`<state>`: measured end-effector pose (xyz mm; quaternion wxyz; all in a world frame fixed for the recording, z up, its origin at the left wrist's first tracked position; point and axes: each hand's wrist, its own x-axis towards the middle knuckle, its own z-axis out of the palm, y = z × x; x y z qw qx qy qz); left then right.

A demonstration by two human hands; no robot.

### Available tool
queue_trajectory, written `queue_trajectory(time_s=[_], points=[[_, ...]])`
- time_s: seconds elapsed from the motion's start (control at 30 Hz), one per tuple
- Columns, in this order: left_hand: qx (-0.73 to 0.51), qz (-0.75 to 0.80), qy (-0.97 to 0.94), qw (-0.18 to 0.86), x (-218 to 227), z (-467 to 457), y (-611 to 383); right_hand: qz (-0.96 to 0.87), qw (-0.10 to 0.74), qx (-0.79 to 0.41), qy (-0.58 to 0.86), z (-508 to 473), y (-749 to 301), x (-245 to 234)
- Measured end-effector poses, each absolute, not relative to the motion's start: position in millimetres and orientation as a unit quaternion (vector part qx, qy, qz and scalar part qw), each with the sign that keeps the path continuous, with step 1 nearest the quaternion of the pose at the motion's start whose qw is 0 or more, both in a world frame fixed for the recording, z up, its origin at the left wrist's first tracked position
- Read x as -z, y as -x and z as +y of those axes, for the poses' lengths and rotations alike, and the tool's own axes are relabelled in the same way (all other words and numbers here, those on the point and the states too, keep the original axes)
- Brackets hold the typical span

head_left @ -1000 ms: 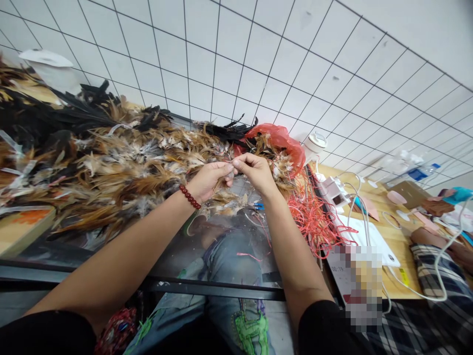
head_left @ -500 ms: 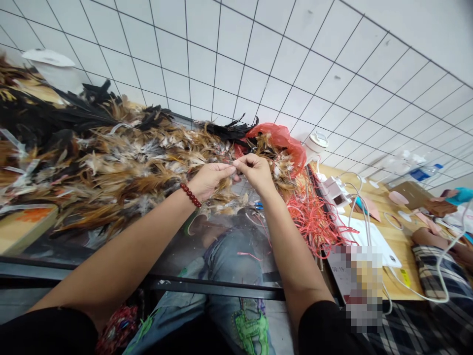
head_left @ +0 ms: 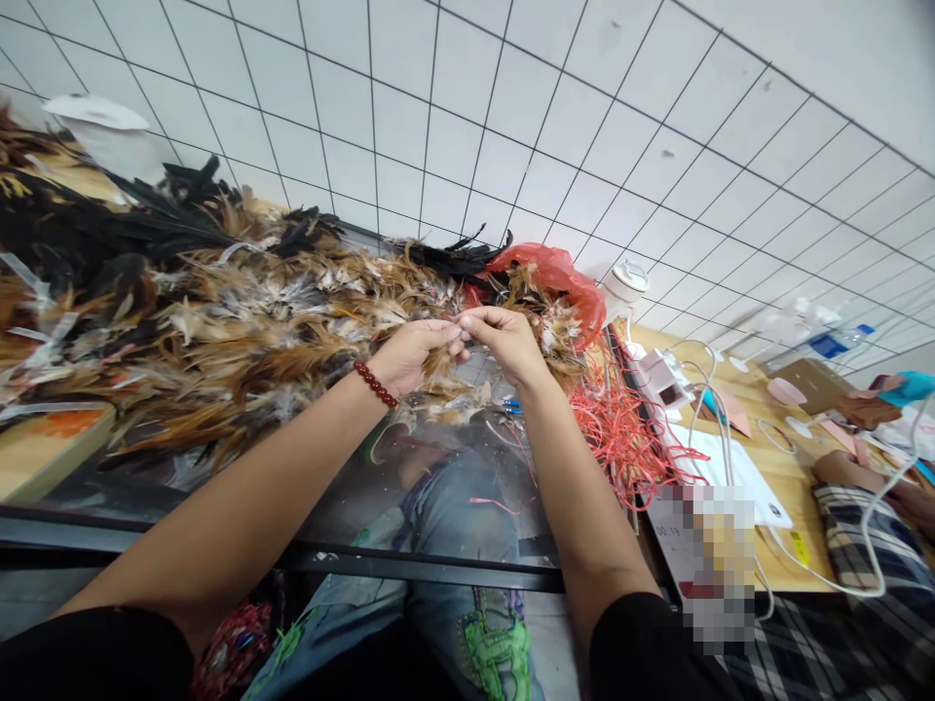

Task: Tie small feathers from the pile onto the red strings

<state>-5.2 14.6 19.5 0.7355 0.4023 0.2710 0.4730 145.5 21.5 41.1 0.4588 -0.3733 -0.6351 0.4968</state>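
White tiled wall w/ dark grout at rear; glass tabletop (head_left: pixel 438 506) in fg, jeans visible thru it. From my remote seat I read it thus. L hand (head_left: pixel 415 352) is closed around a small feather tuft (head_left: pixel 439 363), brown, hanging below the fingers. R hand (head_left: pixel 505 341) is pinched shut on the tuft's top end, and the fingertips of both hands touch. Tuft sits above the glass, just in front of the feather pile (head_left: pixel 219 312) (brown, black, white) covering the table's left & centre. Red bead bracelet (head_left: pixel 376 387) on L wrist. Red plastic bag (head_left: pixel 566 277) behind R hand; red strings (head_left: pixel 620 428) heaped just right of it. Far right: co-worker's plaid sleeve (head_left: pixel 854 526) on wooden desk (head_left: pixel 785 467), well apart.
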Motion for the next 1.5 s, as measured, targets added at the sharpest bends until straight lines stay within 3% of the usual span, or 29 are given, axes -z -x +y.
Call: queue_trajectory(time_s=[0.17, 0.27, 0.37, 0.57, 0.8, 1.03, 1.23, 1.3, 1.43, 1.5], points=[[-0.438, 0.324, -0.477, 0.69, -17.7, 17.5, 6.8, -0.627, 0.505, -0.419, 0.419, 25.9, -150.8, -42.9], [-0.526, 0.38, -0.485, 0.587, -13.4, 22.6, 6.3, -0.636, 0.518, -0.338, 0.462, 32.3, -156.0, -41.0], [-0.583, 0.362, -0.491, 0.537, -12.4, 23.6, 4.6, -0.655, 0.497, -0.33, 0.464, 34.2, -155.2, -38.3], [-0.518, 0.313, -0.513, 0.609, -16.3, 16.8, 0.5, -0.662, 0.492, -0.336, 0.455, 26.4, -142.0, -37.7], [-0.51, 0.323, -0.541, 0.585, -16.2, 16.6, 1.9, -0.661, 0.495, -0.262, 0.499, 21.6, -136.7, -41.3], [-0.511, 0.252, -0.461, 0.68, -17.7, 11.6, -4.7, -0.647, 0.504, -0.311, 0.48, 18.6, -130.1, -37.3], [-0.533, 0.273, -0.502, 0.624, -19.1, 12.4, -1.5, -0.648, 0.521, -0.256, 0.492, 18.2, -146.1, -56.9], [-0.546, 0.286, -0.5, 0.608, -19.2, 13.8, -0.6, -0.672, 0.484, -0.243, 0.505, 9.6, -160.2, -68.9], [-0.566, 0.29, -0.466, 0.615, -21.1, 14.7, -1.3, -0.803, 0.26, -0.226, 0.486, -37.5, -195.0, -80.7], [-0.57, 0.29, -0.453, 0.621, -22.6, 14.4, -2.1, -0.842, 0.159, -0.275, 0.437, -70.7, -211.8, -73.6]])
